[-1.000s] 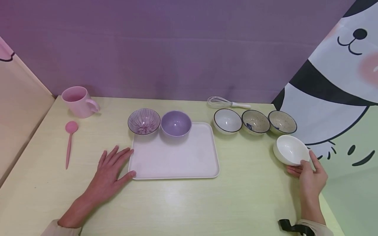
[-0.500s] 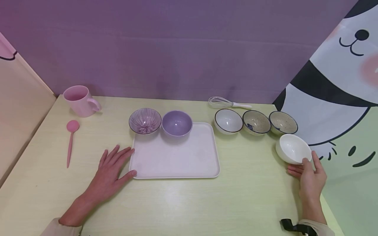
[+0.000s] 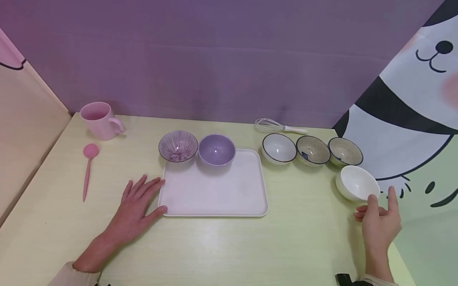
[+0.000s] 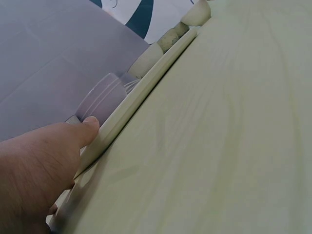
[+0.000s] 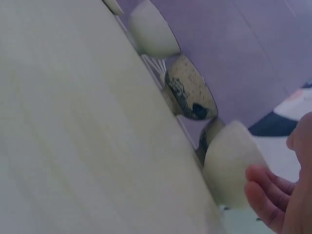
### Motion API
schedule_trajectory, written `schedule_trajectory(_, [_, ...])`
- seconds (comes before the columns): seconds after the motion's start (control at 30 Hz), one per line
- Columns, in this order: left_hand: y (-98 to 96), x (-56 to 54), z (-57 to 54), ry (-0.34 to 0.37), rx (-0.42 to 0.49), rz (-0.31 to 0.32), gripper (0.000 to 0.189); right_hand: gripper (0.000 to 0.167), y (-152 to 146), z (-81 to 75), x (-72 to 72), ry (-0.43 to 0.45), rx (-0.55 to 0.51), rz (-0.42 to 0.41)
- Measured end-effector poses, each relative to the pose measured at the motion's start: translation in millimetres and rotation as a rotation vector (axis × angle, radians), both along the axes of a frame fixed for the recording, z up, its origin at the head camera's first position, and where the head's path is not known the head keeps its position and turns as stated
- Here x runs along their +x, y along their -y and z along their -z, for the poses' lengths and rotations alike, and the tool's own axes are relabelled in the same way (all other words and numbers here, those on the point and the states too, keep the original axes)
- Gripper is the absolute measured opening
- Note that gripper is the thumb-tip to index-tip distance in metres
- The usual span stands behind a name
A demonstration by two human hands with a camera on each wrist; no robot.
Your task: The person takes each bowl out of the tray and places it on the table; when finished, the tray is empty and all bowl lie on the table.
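Observation:
My left hand [image 3: 130, 218] touches the left edge of a white rectangular tray [image 3: 214, 196], fingers spread; the left wrist view shows the thumb [image 4: 87, 127] at its rim. A purple bowl [image 3: 216, 150] sits at the tray's back edge, and a purple-striped bowl [image 3: 178, 147] stands by its back left corner. At the far right, a plain white bowl [image 3: 358, 183] stands upright on the table. My right hand [image 3: 381, 226] is just in front of it, thumb and forefinger extended and holding nothing. In the right wrist view its fingers [image 5: 265, 192] overlap the bowl's side.
A black-rimmed white bowl [image 3: 279, 149] and two speckled bowls, one in the middle [image 3: 313, 151] and one at right [image 3: 345, 151], line the back right. Behind them lies a whisk [image 3: 280, 127]. A pink mug [image 3: 101, 122] and pink spoon [image 3: 87, 171] are at left.
My right hand has let go of the white bowl and drawn back a little toward me. The left hand stays at the tray. The head view has shifted slightly.

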State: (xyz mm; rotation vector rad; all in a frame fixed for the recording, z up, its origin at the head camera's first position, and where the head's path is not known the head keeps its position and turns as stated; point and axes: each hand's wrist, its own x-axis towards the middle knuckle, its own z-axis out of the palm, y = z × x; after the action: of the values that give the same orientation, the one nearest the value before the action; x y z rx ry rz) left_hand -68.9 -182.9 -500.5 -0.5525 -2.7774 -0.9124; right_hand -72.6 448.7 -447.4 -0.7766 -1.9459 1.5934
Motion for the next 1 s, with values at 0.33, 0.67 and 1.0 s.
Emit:
schedule_trajectory(0.33, [0.1, -1.2, 0.1, -0.010, -0.005, -0.003, 0.070, 0.049, 57, -18.8, 6.2, -0.244, 0.018, -0.151])
schedule_trajectory(0.67, [-0.8, 0.1, -1.9, 0.000, 0.002, -0.008, 0.069, 0.044, 105, -30.6, -1.5, -0.246, 0.138, -0.344])
schedule_trajectory(1.0, [-1.2, -0.2, -2.9, -0.019, 0.005, 0.001, 0.068, 0.044, 156, -28.9, -14.8, -0.189, 0.234, -0.526])
